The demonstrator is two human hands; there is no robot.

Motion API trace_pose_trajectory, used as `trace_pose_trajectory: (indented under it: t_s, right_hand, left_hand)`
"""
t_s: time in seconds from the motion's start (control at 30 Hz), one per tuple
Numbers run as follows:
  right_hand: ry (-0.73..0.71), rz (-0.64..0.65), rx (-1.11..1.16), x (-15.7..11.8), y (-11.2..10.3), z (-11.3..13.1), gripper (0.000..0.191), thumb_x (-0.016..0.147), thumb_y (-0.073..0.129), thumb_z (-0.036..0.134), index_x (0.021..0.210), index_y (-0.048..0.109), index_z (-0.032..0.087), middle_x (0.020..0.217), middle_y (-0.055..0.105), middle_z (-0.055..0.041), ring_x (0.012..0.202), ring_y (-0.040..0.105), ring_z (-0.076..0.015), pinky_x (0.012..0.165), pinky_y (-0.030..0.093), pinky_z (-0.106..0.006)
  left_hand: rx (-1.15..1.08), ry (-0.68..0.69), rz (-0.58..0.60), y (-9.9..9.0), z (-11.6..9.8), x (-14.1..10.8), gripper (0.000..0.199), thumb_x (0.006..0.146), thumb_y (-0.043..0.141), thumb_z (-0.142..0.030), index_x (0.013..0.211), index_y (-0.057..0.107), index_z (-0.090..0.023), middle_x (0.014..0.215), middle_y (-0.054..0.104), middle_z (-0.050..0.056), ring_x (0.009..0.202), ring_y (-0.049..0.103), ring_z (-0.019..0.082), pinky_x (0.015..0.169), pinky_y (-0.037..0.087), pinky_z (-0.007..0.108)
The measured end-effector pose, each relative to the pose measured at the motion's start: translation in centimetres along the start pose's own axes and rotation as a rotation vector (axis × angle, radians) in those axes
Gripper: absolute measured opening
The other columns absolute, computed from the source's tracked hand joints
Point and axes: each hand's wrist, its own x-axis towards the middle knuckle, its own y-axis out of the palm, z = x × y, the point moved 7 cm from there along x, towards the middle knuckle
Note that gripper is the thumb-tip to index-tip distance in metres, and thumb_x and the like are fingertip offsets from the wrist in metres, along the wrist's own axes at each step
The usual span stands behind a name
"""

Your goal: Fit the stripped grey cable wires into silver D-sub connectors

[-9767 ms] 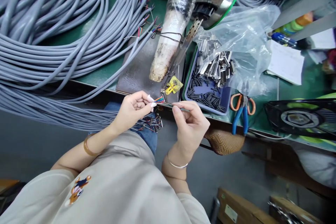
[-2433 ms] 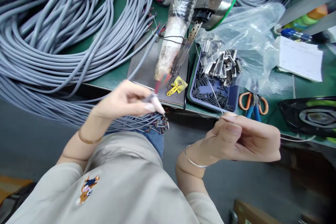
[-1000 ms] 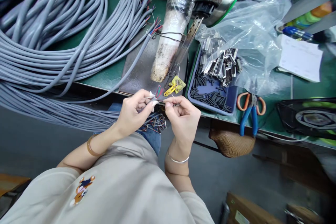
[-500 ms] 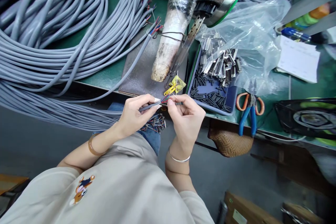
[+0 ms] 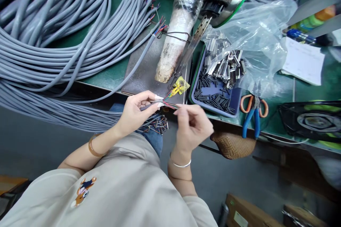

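Between thumb and fingers, my left hand (image 5: pixel 138 110) pinches the end of a grey cable (image 5: pixel 146 106) at the table's front edge. Thin coloured wires (image 5: pixel 168 104), red and others, fan out of that end toward the right. My right hand (image 5: pixel 192 124) is closed in a pinch at the tips of the red wires; its fingertips are slightly blurred. Just beyond the wires lies a yellow clip-like piece (image 5: pixel 177 88) on a yellow pad. Below my left hand hangs a bunch of cable ends with small connectors (image 5: pixel 157 125).
Grey cables (image 5: pixel 80 56) cover the left side. A wrapped duct (image 5: pixel 173 42) and a soldering iron-like metal rod (image 5: pixel 193 46) reach down over a dark plate (image 5: pixel 144 67). A blue tray (image 5: pixel 234 108) holds black sleeves and metal connectors. Pliers (image 5: pixel 255 113) lie to its right.
My right hand has moved slightly right and down, away from my left hand. The wires are now spread apart, with red ones stretched toward my right hand.
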Motion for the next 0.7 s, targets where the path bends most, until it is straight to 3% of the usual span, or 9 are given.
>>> trace_pose_trajectory:
  t_s: [0.07, 0.17, 0.27, 0.7]
  right_hand:
    - [0.107, -0.032, 0.026, 0.3, -0.6, -0.7, 0.013, 0.095, 0.068, 0.029, 0.087, 0.075, 0.022, 0.074, 0.066, 0.0002, 0.059, 0.054, -0.0113, 0.052, 0.040, -0.026]
    - [0.162, 0.093, 0.035, 0.7, 0.2, -0.9, 0.011, 0.092, 0.071, 0.030, 0.086, 0.076, 0.021, 0.077, 0.066, 0.0002, 0.056, 0.049, -0.0094, 0.053, 0.041, -0.026]
    - [0.206, 0.118, 0.032, 0.6, 0.9, -1.2, 0.009, 0.090, 0.071, 0.026, 0.084, 0.075, 0.020, 0.076, 0.065, 0.0017, 0.052, 0.043, -0.0065, 0.051, 0.038, -0.025]
    - [0.248, 0.111, 0.050, 0.8, 1.1, -1.6, 0.011, 0.087, 0.072, 0.024, 0.078, 0.069, 0.019, 0.073, 0.060, 0.0044, 0.047, 0.035, -0.0036, 0.045, 0.028, -0.023]
  left_hand:
    - [0.095, 0.083, -0.025, 0.0, -0.3, -0.2, 0.023, 0.085, 0.080, -0.036, 0.088, 0.074, -0.015, 0.083, 0.075, 0.005, 0.069, 0.067, 0.013, 0.063, 0.053, 0.022]
    - [0.259, 0.266, -0.022, 0.3, -1.3, -0.7, 0.011, 0.090, 0.075, -0.026, 0.089, 0.076, -0.015, 0.075, 0.072, 0.003, 0.058, 0.055, 0.009, 0.055, 0.043, 0.021]
    - [0.385, 0.412, -0.009, 0.7, -2.3, -1.1, 0.008, 0.093, 0.071, -0.021, 0.090, 0.076, -0.015, 0.070, 0.069, 0.001, 0.055, 0.048, 0.008, 0.054, 0.040, 0.021]
    - [0.638, 0.716, -0.010, 1.9, -2.9, -2.3, 0.014, 0.097, 0.061, -0.012, 0.098, 0.073, -0.019, 0.087, 0.079, 0.006, 0.077, 0.072, 0.013, 0.076, 0.055, 0.023]
